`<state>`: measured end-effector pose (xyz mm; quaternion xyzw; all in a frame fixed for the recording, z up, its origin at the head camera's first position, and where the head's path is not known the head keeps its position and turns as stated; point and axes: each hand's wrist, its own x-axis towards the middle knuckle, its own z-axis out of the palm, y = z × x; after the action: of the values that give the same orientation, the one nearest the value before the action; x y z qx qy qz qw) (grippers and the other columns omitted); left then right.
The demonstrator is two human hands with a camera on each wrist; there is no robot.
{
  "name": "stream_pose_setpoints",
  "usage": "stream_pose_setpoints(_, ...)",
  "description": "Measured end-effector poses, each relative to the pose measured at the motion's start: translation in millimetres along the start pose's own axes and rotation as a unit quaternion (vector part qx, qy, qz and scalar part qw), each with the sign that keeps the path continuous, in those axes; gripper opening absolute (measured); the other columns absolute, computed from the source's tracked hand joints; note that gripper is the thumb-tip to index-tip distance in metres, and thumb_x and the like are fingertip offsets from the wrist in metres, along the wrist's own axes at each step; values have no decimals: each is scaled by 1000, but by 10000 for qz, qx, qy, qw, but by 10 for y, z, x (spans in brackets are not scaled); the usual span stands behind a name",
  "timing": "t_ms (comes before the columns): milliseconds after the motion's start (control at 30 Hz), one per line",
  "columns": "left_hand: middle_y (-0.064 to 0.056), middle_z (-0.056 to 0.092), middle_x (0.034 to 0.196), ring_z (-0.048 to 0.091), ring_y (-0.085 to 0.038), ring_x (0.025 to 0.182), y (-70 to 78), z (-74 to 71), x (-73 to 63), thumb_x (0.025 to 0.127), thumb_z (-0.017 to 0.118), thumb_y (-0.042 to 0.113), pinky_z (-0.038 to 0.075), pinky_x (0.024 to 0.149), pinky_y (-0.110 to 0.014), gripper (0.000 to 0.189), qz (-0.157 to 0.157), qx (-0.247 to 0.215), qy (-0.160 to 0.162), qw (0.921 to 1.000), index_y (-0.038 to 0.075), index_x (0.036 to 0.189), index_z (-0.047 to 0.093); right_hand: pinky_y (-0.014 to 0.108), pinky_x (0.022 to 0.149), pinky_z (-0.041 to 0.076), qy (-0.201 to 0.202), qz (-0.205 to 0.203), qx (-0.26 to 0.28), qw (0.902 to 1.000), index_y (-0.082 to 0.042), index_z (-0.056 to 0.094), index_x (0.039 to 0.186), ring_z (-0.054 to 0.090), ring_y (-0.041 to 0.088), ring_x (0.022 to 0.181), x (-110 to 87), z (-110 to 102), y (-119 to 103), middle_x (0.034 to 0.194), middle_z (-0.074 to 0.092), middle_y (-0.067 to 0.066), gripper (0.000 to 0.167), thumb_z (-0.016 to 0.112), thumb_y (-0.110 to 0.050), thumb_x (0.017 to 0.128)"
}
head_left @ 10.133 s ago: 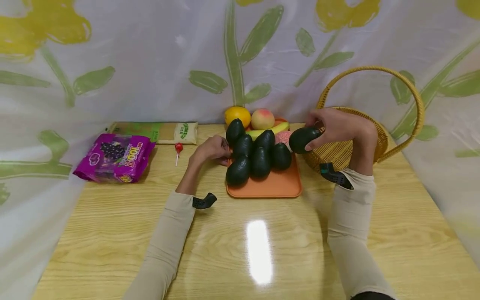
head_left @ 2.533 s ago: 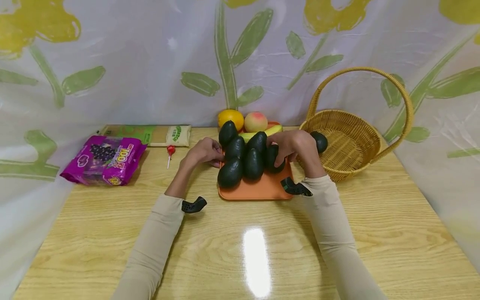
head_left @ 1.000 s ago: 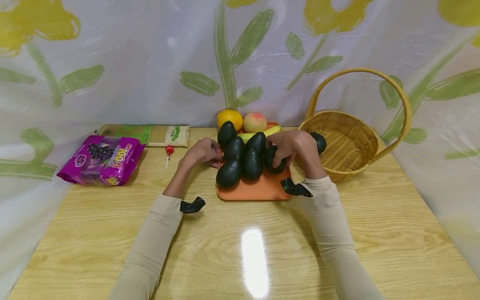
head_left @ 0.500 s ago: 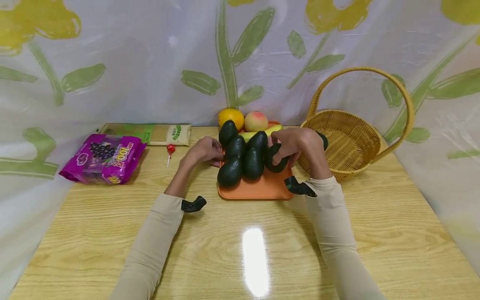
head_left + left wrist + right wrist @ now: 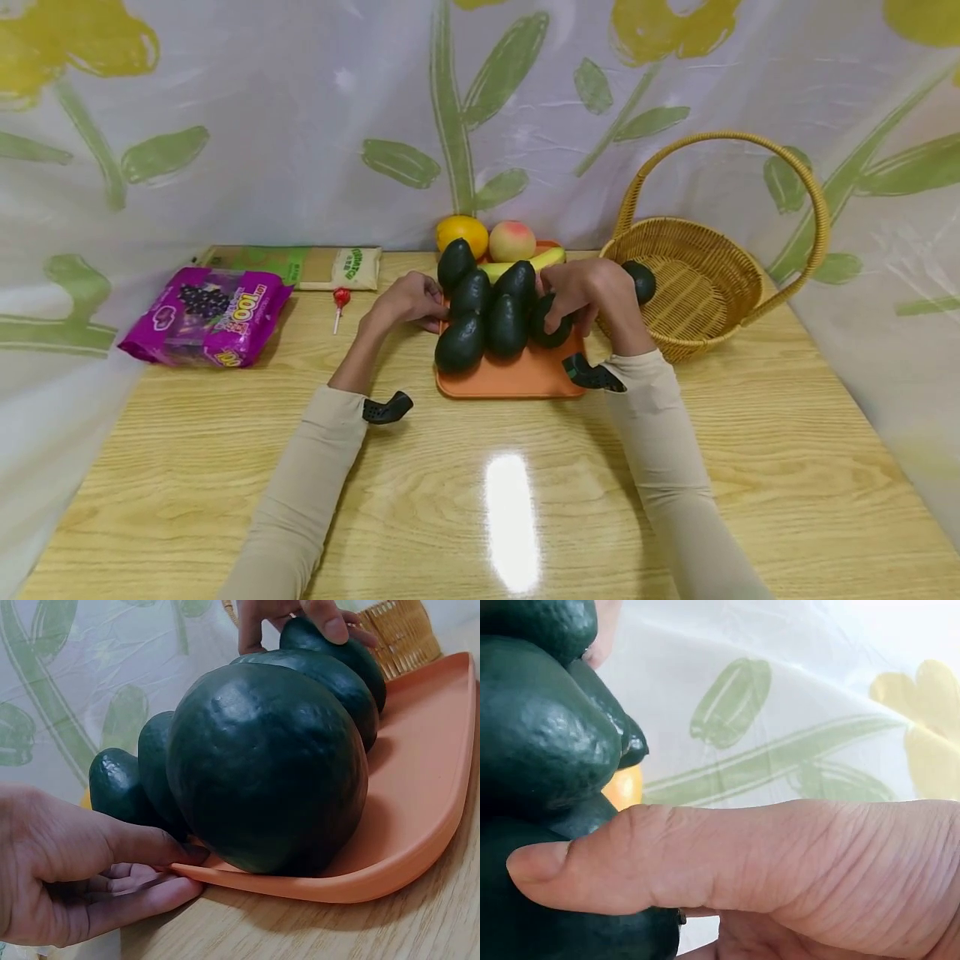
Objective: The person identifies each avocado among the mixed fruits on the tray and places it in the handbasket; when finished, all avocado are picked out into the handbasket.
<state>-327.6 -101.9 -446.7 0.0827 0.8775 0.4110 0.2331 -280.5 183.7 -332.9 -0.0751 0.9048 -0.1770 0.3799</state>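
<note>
My left hand pinches the left rim of an orange tray, thumb above and fingers below, as the left wrist view shows. Several dark green avocados lie on the tray. At its right side my right hand grips one avocado; its thumb lies across the dark skin in the right wrist view. To the right stands a wicker basket with a tall handle. One avocado is in its left side, partly hidden by the right hand.
Behind the avocados are a yellow lemon-like fruit, a peach and a banana. At left lie a purple candy bag, a red lollipop and a flat brown packet. A patterned curtain backs the table.
Ten seconds ago the right hand held an avocado near the basket; that place at the basket's left now has one. The right hand has moved back left to another avocado. Left hand stays at the rim.
</note>
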Motion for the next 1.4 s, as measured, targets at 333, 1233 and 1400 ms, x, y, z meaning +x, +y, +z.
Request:
stream_pose_setpoints(333,-3,66,76,70,-6,57,1,0,2,88,79,13,59,62,-19,23,92,3,22,10000,-1,99,64,40,93,65,-213,-29,-280,9994,-12,50,148,75,34,107,-1,-30,6,161,39,17,69,84,-18,88)
stream_pose_setpoints(1233,-7,63,83,71,-8,58,13,7,7,90,77,9,62,62,-21,21,59,-280,-37,9996,-2,99,62,40,98,53,1640,-2692,-1049,9432,-9,63,134,65,21,110,-638,-310,574,125,71,8,59,90,-18,82)
stream_pose_setpoints(1400,-7,63,83,71,-8,59,-12,5,12,89,77,8,62,62,-21,21,38,-316,-11,9995,-2,99,62,29,89,49,2163,-2391,-859,9427,-7,56,125,63,19,103,-731,-325,667,117,70,9,56,90,-18,82)
